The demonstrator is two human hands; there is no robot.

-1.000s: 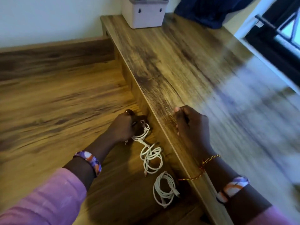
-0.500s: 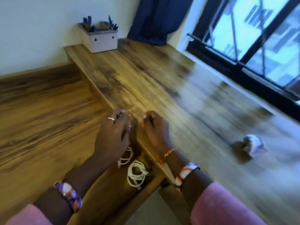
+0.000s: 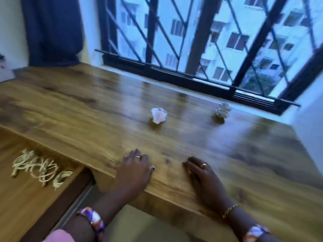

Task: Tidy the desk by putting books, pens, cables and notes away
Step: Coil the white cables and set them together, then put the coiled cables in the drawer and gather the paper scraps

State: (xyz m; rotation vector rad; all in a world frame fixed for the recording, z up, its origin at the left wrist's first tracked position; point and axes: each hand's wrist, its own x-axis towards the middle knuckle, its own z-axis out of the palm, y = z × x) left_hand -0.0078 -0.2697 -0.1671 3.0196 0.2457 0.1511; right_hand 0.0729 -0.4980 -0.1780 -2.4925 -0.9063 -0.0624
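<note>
Coiled white cables [image 3: 40,169] lie in the pulled-out wooden drawer [image 3: 22,203] at the lower left. My left hand [image 3: 135,170] rests flat on the near edge of the wooden desk [image 3: 87,116], holding nothing. A little to its right, my right hand [image 3: 203,179] also lies flat on the desk top, empty. Two crumpled paper notes sit farther out on the desk: a white one [image 3: 158,115] in the middle and a greyer one [image 3: 222,110] to its right, near the window.
A barred window [image 3: 201,41] runs along the desk's far edge. A dark blue curtain [image 3: 52,30] hangs at the back left. The corner of a pale organiser box [image 3: 4,70] shows at the far left edge.
My left hand has let go of the cables, which stay in the drawer. Both hands have moved right onto the desk top and flattened. The view has swung right toward the window.
</note>
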